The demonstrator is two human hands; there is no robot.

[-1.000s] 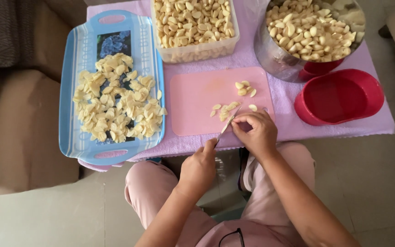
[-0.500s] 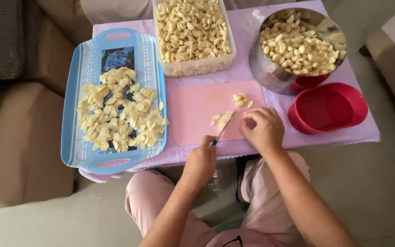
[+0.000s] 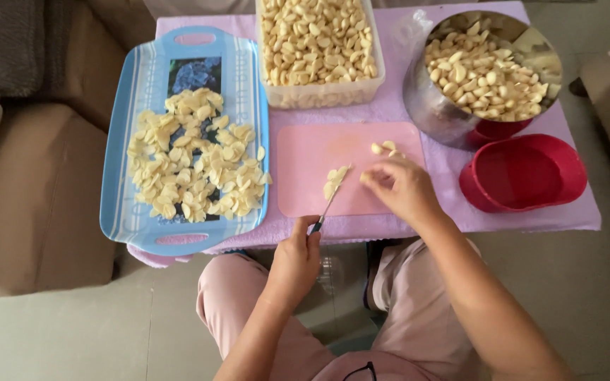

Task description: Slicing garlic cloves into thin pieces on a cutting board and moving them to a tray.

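On the pink cutting board (image 3: 319, 169) lie a few cut garlic slices (image 3: 335, 180) and two whole cloves (image 3: 383, 147). We see a blue tray (image 3: 128, 141) already spread with slices, while a plastic tub (image 3: 319, 95) and steel bowl (image 3: 432, 106) hold many whole cloves. Our left hand (image 3: 294, 261) grips a small knife (image 3: 326, 212), fingers closed; our right hand (image 3: 404, 187) hovers, fingertips pinched over the board.

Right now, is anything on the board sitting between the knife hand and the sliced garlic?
Nothing visible. The left hand holds the knife, whose blade reaches the garlic slices over bare pink cutting board. The right hand sits to their right, near the whole cloves.
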